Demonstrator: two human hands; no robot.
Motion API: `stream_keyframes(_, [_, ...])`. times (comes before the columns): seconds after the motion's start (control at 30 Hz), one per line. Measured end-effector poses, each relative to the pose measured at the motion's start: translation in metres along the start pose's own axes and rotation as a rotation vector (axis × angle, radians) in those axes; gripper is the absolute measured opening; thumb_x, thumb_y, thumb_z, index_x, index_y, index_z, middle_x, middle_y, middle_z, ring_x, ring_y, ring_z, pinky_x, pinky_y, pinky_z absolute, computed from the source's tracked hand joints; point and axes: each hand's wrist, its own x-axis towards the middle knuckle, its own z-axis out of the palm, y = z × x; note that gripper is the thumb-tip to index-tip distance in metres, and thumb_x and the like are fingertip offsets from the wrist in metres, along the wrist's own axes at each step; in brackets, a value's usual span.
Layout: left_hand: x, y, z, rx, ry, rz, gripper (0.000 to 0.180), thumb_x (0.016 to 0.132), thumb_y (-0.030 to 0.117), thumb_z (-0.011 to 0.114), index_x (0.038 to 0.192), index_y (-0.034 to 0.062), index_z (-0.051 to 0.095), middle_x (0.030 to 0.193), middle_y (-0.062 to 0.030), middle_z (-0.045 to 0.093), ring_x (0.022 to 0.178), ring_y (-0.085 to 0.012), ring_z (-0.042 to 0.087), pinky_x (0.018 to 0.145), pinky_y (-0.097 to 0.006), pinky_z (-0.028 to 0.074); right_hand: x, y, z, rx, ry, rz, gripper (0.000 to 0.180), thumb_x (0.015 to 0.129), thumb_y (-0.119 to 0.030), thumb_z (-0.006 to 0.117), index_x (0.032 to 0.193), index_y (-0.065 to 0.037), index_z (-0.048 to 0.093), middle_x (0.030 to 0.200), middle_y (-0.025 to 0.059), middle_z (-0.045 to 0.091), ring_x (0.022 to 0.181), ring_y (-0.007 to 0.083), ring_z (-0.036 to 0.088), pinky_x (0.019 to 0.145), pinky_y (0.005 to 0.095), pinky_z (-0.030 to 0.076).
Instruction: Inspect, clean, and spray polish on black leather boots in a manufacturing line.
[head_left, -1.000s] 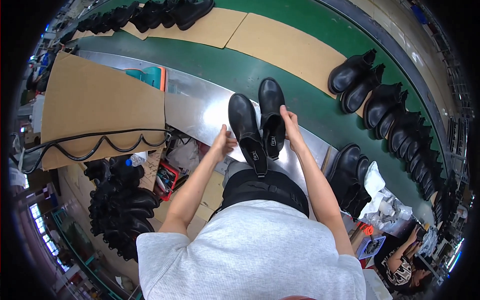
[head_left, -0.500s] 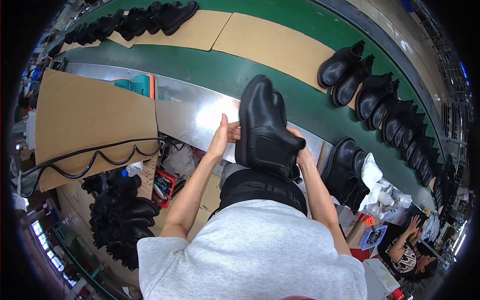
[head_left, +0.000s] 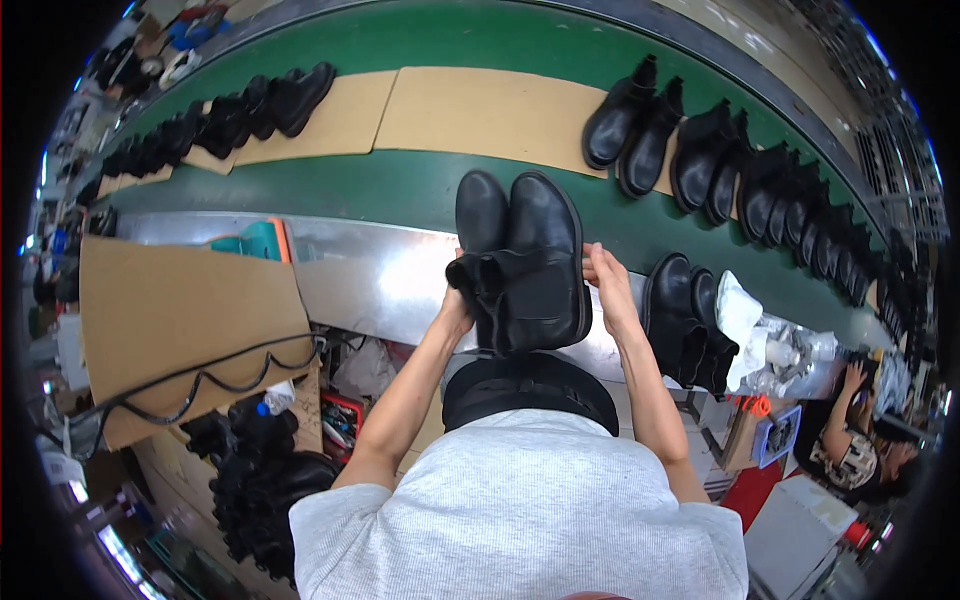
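Observation:
A pair of black ankle boots [head_left: 540,250] is held side by side over the metal bench edge, toes pointing away from me. My left hand [head_left: 457,308] grips the pair at its left side, by the shafts; most of its fingers are hidden behind the leather. Beside the right boot's sole edge, my right hand [head_left: 613,290] has its fingers stretched out and apart. Its fingertips are at or very near the sole; I cannot tell whether they touch. Another pair of black boots [head_left: 668,310] stands on the bench to the right of this hand.
Rows of black boots [head_left: 705,160] line cardboard sheets [head_left: 490,110] on the green belt [head_left: 400,190]. Left are a cardboard panel [head_left: 190,330], a coiled black cable [head_left: 215,375] and piled boots [head_left: 270,480]. Crumpled white paper [head_left: 740,320] lies right, near another person [head_left: 850,440].
The boots have turned over sideways, so the shafts now lean to the left instead of the right. My left hand has moved onto the shafts; my right hand has released them and opened beside the sole.

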Motion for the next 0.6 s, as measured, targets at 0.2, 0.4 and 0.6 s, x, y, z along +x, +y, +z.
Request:
stream_keyframes(0.2, [-0.019,-0.009,0.058,0.050,-0.318,-0.023,0.061,0.091,0.052,0.039,0.129,0.0044,0.043,0.121,-0.0132,0.053,0.110,-0.0257,0.053,0.096,-0.037,0.045,0.003,-0.014,-0.011,0.145,0.038,-0.016,0.066,0.093,-0.052,0.038,0.114,0.008,0.051,0.087,0.0075,0.063,0.074,0.0103,0.056,0.077,0.0268,0.044])
stream_keyframes(0.4, [-0.014,-0.002,0.075,0.076,-0.421,0.201,0.062,0.092,0.049,0.039,0.134,0.0044,0.036,0.129,-0.0146,0.046,0.116,-0.0260,0.049,0.099,-0.038,0.041,0.008,0.009,-0.016,0.123,0.035,-0.210,0.056,0.093,-0.044,0.045,0.120,0.005,0.051,0.099,0.0067,0.060,0.086,0.0123,0.054,0.082,0.0259,0.042])
stream_keyframes(0.6, [0.014,0.006,0.048,-0.072,-0.333,0.296,0.062,0.093,0.053,0.035,0.126,0.0013,0.044,0.114,-0.0119,0.056,0.099,-0.0209,0.058,0.086,-0.032,0.048,0.006,0.014,0.005,-0.015,0.149,-0.398,0.046,0.094,-0.034,0.045,0.120,0.003,0.045,0.110,0.0115,0.057,0.104,0.0185,0.051,0.091,0.0277,0.037])
